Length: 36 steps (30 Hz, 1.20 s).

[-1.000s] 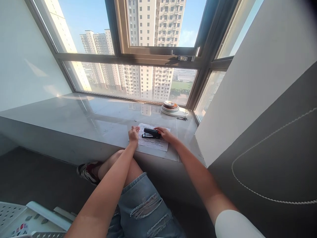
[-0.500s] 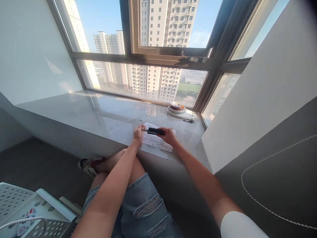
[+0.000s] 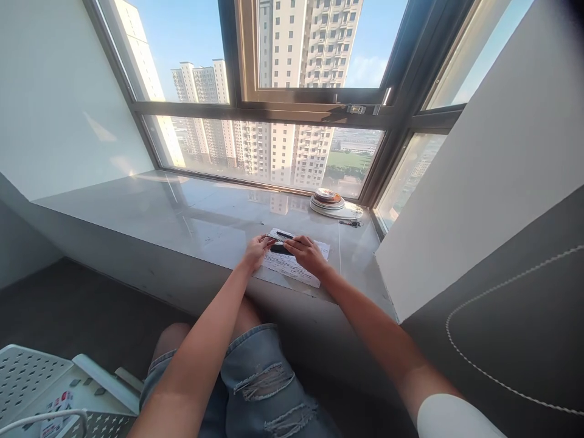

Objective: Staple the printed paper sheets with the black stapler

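Observation:
A printed sheet of paper (image 3: 296, 269) lies on the grey stone window sill (image 3: 182, 213) in front of me. A black stapler (image 3: 280, 242) is over the sheet's far left part. My right hand (image 3: 306, 253) is closed over the stapler from the right. My left hand (image 3: 256, 250) is closed at the stapler's left end, by the paper's left edge. Most of the stapler is hidden between the two hands.
A stack of plates (image 3: 335, 204) stands on the sill at the back right, with a small dark object (image 3: 350, 223) beside it. A white wall (image 3: 479, 170) juts out on the right. A white perforated rack (image 3: 50, 395) is at the bottom left. My knee in torn jeans (image 3: 255, 377) is below the sill.
My right hand took hold of the stapler and raised it off the paper. My left hand came in from the sheet's edge to the stapler's left end. The view shifted a little.

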Each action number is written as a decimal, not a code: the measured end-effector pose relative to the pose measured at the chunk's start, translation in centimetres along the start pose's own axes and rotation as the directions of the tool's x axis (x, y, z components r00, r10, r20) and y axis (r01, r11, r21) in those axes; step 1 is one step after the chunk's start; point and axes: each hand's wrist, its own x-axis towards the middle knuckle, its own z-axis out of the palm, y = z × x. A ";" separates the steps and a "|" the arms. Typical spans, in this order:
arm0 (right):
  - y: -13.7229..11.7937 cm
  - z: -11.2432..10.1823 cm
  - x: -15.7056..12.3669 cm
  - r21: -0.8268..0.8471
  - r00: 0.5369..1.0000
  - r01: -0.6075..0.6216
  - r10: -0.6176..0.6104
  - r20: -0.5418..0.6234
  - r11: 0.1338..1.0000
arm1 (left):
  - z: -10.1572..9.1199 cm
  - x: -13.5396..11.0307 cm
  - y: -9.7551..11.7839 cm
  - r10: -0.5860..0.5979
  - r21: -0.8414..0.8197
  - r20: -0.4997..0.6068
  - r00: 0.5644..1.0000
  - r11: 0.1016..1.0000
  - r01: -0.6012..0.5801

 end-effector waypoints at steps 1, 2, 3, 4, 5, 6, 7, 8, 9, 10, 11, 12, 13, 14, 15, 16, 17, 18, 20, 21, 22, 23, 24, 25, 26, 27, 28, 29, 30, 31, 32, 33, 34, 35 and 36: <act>0.0 -0.1 0.0 -0.003 0.998 -0.050 0.050 -0.041 0.999 | 0.1 -0.1 -0.1 0.003 0.002 -0.014 1.000 1.000 -0.003; 0.0 -0.2 0.0 0.001 0.987 -0.127 0.126 -0.101 0.992 | 0.0 -0.2 -0.1 0.011 0.002 -0.033 0.999 1.000 -0.011; 0.1 -0.3 0.1 0.023 0.960 -0.225 0.226 -0.164 0.974 | 0.0 -0.3 -0.1 0.022 -0.003 -0.052 0.998 1.000 -0.022; 0.3 -0.5 0.0 0.071 0.920 -0.325 0.333 -0.207 0.943 | -0.1 -0.4 0.0 0.035 -0.013 -0.070 0.997 0.999 -0.036; 0.5 -0.6 0.0 0.138 0.875 -0.409 0.431 -0.219 0.902 | -0.2 -0.5 0.2 0.047 -0.029 -0.099 0.994 0.998 -0.050; 0.9 -0.7 0.0 0.213 0.839 -0.466 0.505 -0.201 0.859 | -0.3 -0.4 0.5 0.055 -0.043 -0.132 0.990 0.997 -0.062; 1.3 -0.8 -0.1 0.278 0.820 -0.496 0.549 -0.161 0.823 | -0.3 -0.3 0.9 0.067 -0.048 -0.167 0.984 0.996 -0.076; 1.6 -0.8 -0.1 0.326 0.817 -0.507 0.565 -0.114 0.798 | -0.3 0.0 1.4 0.087 -0.036 -0.190 0.978 0.995 -0.096; 2.0 -0.8 -0.1 0.353 0.822 -0.507 0.564 -0.074 0.786 | -0.1 0.5 2.0 0.120 0.002 -0.191 0.974 0.992 -0.122; 2.4 -0.7 0.1 0.363 0.831 -0.504 0.555 -0.044 0.783 | 0.2 1.0 2.7 0.167 0.058 -0.166 0.972 0.985 -0.159; 2.7 -0.7 0.3 0.360 0.841 -0.501 0.541 -0.015 0.787 | 0.6 1.7 3.3 0.213 0.132 -0.107 0.971 0.971 -0.199; 3.0 -0.7 0.7 0.353 0.853 -0.496 0.521 0.027 0.794 | 1.1 2.5 3.9 0.242 0.206 -0.032 0.970 0.951 -0.230; 3.4 -0.7 1.1 0.346 0.867 -0.487 0.493 0.077 0.802 | 1.7 3.4 4.3 0.244 0.270 0.060 0.968 0.930 -0.251; 3.7 -0.9 1.5 0.343 0.880 -0.472 0.454 0.136 0.812 | 2.3 4.4 4.6 0.224 0.329 0.164 0.961 0.906 -0.267; 4.1 -1.0 2.0 0.352 0.893 -0.450 0.403 0.201 0.821 | 3.0 5.5 4.7 0.192 0.381 0.265 0.945 0.880 -0.285; 4.6 -1.3 2.3 0.377 0.902 -0.423 0.343 0.263 0.824 | 3.7 6.6 4.7 0.149 0.427 0.351 0.924 0.853 -0.300; 5.1 -1.5 2.5 0.419 0.910 -0.396 0.288 0.299 0.817 | 4.4 7.6 4.5 0.100 0.470 0.426 0.899 0.825 -0.314; 5.7 -1.7 2.6 0.465 0.922 -0.369 0.256 0.289 0.804 | 5.1 8.6 4.2 0.052 0.506 0.488 0.871 0.796 -0.331; 6.6 -1.8 2.5 0.519 0.950 -0.310 0.277 0.142 0.797 | 6.4 10.3 3.6 -0.041 0.555 0.593 0.804 0.744 -0.371; 7.0 -1.7 2.4 0.508 0.949 -0.280 0.313 0.022 0.815 | 6.9 10.9 3.3 -0.082 0.565 0.642 0.762 0.723 -0.398; 7.3 -1.5 2.3 0.472 0.935 -0.256 0.340 -0.099 0.843 | 7.4 11.3 3.0 -0.116 0.565 0.686 0.718 0.708 -0.425; 7.5 -1.2 2.3 0.423 0.918 -0.234 0.342 -0.200 0.875 | 7.8 11.7 2.7 -0.135 0.555 0.720 0.681 0.701 -0.448; 7.7 -1.0 2.3 0.372 0.907 -0.210 0.322 -0.271 0.904 | 8.1 11.9 2.4 -0.136 0.538 0.745 0.653 0.701 -0.468; 7.9 -0.7 2.3 0.328 0.900 -0.191 0.299 -0.318 0.925 | 8.4 12.1 2.2 -0.133 0.523 0.761 0.635 0.705 -0.479; 8.0 -0.4 2.4 0.292 0.895 -0.178 0.278 -0.349 0.940 | 8.5 12.2 2.0 -0.126 0.510 0.770 0.625 0.710 -0.485; 8.2 -0.3 2.4 0.263 0.894 -0.168 0.259 -0.366 0.950 | 8.5 12.3 1.9 -0.126 0.504 0.776 0.618 0.715 -0.486; 8.3 -0.1 2.5 0.237 0.895 -0.160 0.242 -0.374 0.958 | 8.4 12.4 1.8 -0.140 0.505 0.780 0.610 0.716 -0.482; 8.4 0.0 2.5 0.215 0.898 -0.152 0.225 -0.378 0.965 | 8.2 12.6 1.8 -0.157 0.509 0.785 0.599 0.716 -0.479; 8.5 0.0 2.5 0.194 0.902 -0.142 0.208 -0.378 0.971 | 7.9 12.7 1.7 -0.173 0.512 0.791 0.587 0.714 -0.479; 8.6 0.1 2.4 0.173 0.907 -0.133 0.190 -0.376 0.976 | 7.6 12.8 1.7 -0.181 0.513 0.794 0.580 0.712 -0.480; 8.7 0.1 2.4 0.152 0.911 -0.125 0.174 -0.374 0.980 | 7.2 12.9 1.7 -0.188 0.514 0.797 0.574 0.710 -0.482; 8.7 0.1 2.3 0.134 0.915 -0.123 0.165 -0.369 0.983 | 6.9 12.9 1.7 -0.191 0.515 0.798 0.571 0.708 -0.483; 8.7 0.1 2.3 0.122 0.920 -0.121 0.157 -0.358 0.985 | 6.6 12.9 1.6 -0.195 0.517 0.798 0.570 0.707 -0.483; 8.7 0.1 2.3 0.117 0.927 -0.116 0.150 -0.343 0.986 | 6.4 12.7 1.5 -0.198 0.520 0.797 0.571 0.705 -0.482; 8.7 0.2 2.3 0.119 0.933 -0.105 0.140 -0.330 0.987 | 6.3 12.5 1.4 -0.197 0.522 0.796 0.572 0.702 -0.484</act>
